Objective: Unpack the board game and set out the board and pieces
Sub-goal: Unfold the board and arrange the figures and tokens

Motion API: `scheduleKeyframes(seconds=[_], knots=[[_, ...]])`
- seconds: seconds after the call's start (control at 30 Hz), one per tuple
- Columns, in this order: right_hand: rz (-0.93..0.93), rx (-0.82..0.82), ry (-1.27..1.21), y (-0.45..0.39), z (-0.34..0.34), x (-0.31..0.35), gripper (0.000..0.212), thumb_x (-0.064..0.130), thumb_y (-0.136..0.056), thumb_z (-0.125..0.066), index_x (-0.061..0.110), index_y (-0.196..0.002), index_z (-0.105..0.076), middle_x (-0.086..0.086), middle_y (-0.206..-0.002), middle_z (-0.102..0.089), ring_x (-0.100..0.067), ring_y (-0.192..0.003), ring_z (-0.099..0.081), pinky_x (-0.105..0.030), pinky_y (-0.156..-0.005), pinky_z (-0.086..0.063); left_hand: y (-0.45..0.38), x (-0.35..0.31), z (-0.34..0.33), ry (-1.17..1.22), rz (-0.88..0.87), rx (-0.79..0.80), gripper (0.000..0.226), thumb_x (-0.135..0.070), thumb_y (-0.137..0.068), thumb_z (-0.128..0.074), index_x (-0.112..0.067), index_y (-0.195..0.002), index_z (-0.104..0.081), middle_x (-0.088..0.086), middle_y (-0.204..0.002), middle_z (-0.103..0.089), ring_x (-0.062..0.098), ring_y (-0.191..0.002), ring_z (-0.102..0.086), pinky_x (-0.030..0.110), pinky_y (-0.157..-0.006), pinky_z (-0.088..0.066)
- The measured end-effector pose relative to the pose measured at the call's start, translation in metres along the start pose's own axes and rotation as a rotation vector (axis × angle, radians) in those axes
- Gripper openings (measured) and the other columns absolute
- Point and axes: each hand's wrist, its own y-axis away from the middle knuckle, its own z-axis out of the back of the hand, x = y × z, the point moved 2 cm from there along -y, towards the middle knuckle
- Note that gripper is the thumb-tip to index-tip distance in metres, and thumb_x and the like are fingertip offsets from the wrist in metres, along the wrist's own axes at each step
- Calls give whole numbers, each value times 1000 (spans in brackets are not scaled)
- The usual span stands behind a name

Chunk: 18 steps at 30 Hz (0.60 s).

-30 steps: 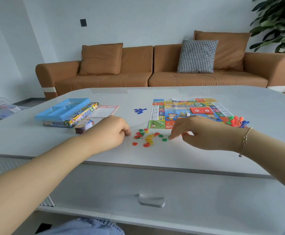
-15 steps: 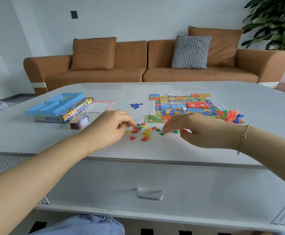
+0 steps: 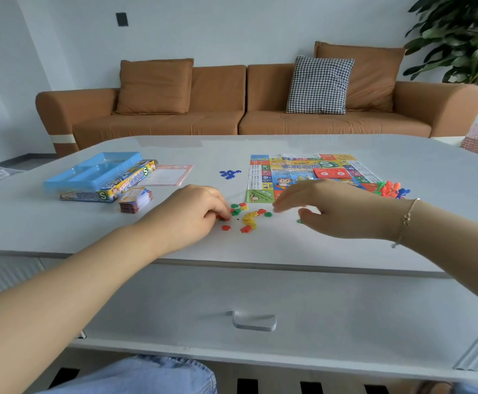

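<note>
Chips [image 3: 247, 216] look tiny, light and slick on the table [image 3: 317, 245] — best pinched by their edges. Left hand [image 3: 192, 213] pinches a red one; right hand [image 3: 331, 209] blurred — cannot tell.

table [image 3: 303, 245]: smooth, slightly glossy | tokens [image 3: 249, 217]: shiny plastic | sofa [image 3: 217, 120]: matt cloth
</note>
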Motion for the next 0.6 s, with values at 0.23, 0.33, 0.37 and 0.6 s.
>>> scheduleKeyframes(seconds=[0.23,0.33,0.37,0.6], knots=[[18,17,8,-2,-2,4,40,9,-89,-47,32,-114,-67,19,-120,-62,-4,-113,-55,-25,-99,-42,6,7,3,3,31,-4,43,12,-79,-46,-13,-97,-76,-5,-106,-71,7,-98,-62,-3,-79,-29],[-34,5,6,8,6,-4,38,10,-88,-48,34,-105,-71,19,-108,-67,-4,-100,-60,-17,-85,-44,7,8,4,16,54,-14,41,12,-81,-46,-11,-96,-76,-4,-107,-71,6,-97,-61,-7,-76,-28],[-51,-1,10,11,8,-7,37,10,-87,-48,35,-101,-72,18,-104,-68,-7,-97,-61,-23,-84,-46,7,9,4,20,61,-18,40,12,-81,-46,-10,-96,-76,-4,-108,-71,6,-97,-61,-7,-76,-28],[-8,-11,-10,-1,4,-1,39,7,-88,-47,32,-110,-67,16,-119,-61,-6,-114,-53,-30,-102,-40,11,11,5,-22,71,-33,40,8,-84,-45,-13,-99,-76,-6,-121,-65,11,-110,-58,8,-84,-32]])
